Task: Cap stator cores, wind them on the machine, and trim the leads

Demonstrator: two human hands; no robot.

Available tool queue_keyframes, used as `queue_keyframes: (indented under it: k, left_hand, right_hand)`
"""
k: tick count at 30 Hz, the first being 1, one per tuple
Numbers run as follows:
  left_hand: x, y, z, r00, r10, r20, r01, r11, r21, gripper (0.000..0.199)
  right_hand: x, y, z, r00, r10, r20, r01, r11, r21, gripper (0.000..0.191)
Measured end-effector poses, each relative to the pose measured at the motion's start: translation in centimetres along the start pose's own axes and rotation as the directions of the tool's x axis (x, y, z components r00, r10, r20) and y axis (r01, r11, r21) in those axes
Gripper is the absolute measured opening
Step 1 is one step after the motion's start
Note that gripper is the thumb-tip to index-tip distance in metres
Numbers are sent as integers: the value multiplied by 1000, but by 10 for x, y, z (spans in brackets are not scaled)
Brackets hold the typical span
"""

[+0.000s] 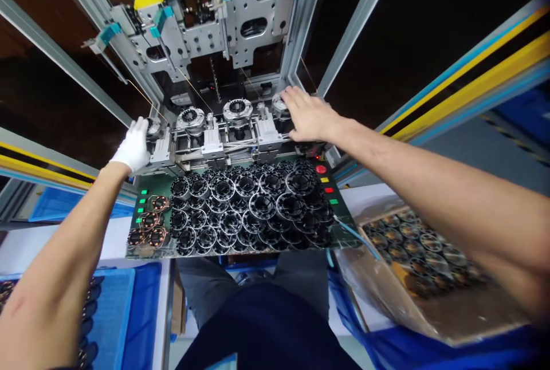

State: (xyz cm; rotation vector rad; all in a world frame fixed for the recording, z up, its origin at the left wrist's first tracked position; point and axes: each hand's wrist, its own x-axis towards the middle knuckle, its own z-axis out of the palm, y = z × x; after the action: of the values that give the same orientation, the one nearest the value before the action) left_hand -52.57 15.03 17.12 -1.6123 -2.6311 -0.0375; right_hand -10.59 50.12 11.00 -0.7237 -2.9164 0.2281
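Four holders on a winding machine stand in a row, each with a round stator core. In a white glove, my left hand (133,145) has its fingers curled around the leftmost stator core (153,126). My bare right hand (308,115) grips the rightmost stator core (280,104), its fingers over the top and its thumb at the front. Between my hands, two black-and-silver stator cores (191,118) (238,109) sit in the middle holders. Thin copper wires (146,97) run down to the holders from guide nozzles above. My palms hide parts of both outer cores.
Stacked bare cores (230,222) cover the green bench top (165,251). Several copper-wound stators (149,220) lie at its left, near green buttons. A red button (321,169) is at the right. A carton (423,315) of cores and a blue tray (112,313) flank the bench.
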Motion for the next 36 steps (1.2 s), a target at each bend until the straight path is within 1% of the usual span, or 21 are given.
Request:
queue_keyframes:
  k: [2,4,6,8,10,11,14,16,18,19,21,22,24,26,28,29,31,32,34,35,36]
  left_hand:
    - [0,1,5,1000,12,-7,-12,1000,-5,94]
    - [1,0,4,999,26,-31,-26,1000,-7,94]
    - [2,-1,-1,999,28,-18,-29,1000,-6,95]
    - [5,4,-8,998,35,52,-35,999,-4,91]
    - [10,20,-14,994,52,94,-52,999,-1,84]
    - [13,34,-16,994,65,89,-66,998,-1,82]
    - [20,87,-12,994,108,36,-107,994,-17,88]
    - [20,115,-9,990,122,68,-119,992,-43,94]
    - [12,121,-13,986,136,99,-130,989,-67,95]
    - [4,114,-17,986,143,86,-137,988,-78,95]
    - [-23,84,-27,991,131,-19,-132,981,-140,93]
    - [-41,64,-30,987,94,-132,-123,966,-229,91]
    - [-85,25,-30,958,-76,-276,-64,883,-464,88]
    - [-140,-6,-16,926,-242,-291,42,830,-557,85]
    - [-201,-24,12,881,-398,-256,180,781,-598,81]
    - [-232,-28,30,847,-477,-235,251,748,-614,79]
    - [-290,-27,71,786,-594,-172,371,675,-637,75]
    - [-314,-24,92,769,-625,-135,412,646,-642,73]
    - [-348,-14,128,763,-642,-72,453,611,-649,73]
    - [-357,-9,141,770,-636,-55,455,607,-652,74]
    - [-360,-6,151,779,-626,-49,448,609,-655,75]
  right_hand:
    - [2,-4,-11,1000,3,26,-3,1000,-2,110]
    - [1,-8,-18,1000,14,23,-14,1000,-5,97]
    - [0,-14,-20,999,36,9,-36,999,-11,100]
    - [5,-23,-21,998,56,12,-56,998,-9,107]
    - [20,-41,-23,999,48,3,-48,999,5,106]
    - [30,-54,-23,999,29,-14,-29,999,13,104]
    - [60,-104,-18,996,-42,-77,44,999,20,102]
    - [70,-131,-10,996,-59,-69,60,998,12,95]
    - [67,-139,-5,995,-58,-75,58,998,-3,80]
    - [62,-135,-5,993,-50,-103,49,999,-11,73]
    - [46,-116,-11,980,-12,-199,10,1000,-14,63]
    - [37,-105,-15,969,18,-246,-20,1000,-5,59]
    - [19,-82,-24,956,66,-287,-59,998,35,54]
    - [2,-66,-31,958,57,-280,-33,995,91,52]
    - [-22,-58,-35,952,13,-305,34,988,149,58]
    - [-38,-57,-36,942,-6,-335,68,983,173,65]
    - [-81,-55,-34,913,-2,-409,99,972,215,73]
    - [-107,-55,-29,897,16,-441,100,966,237,72]
    - [-161,-53,-12,878,64,-475,89,952,293,66]
    - [-188,-52,0,851,115,-512,87,931,354,60]
    - [-212,-51,13,841,138,-523,75,928,366,57]
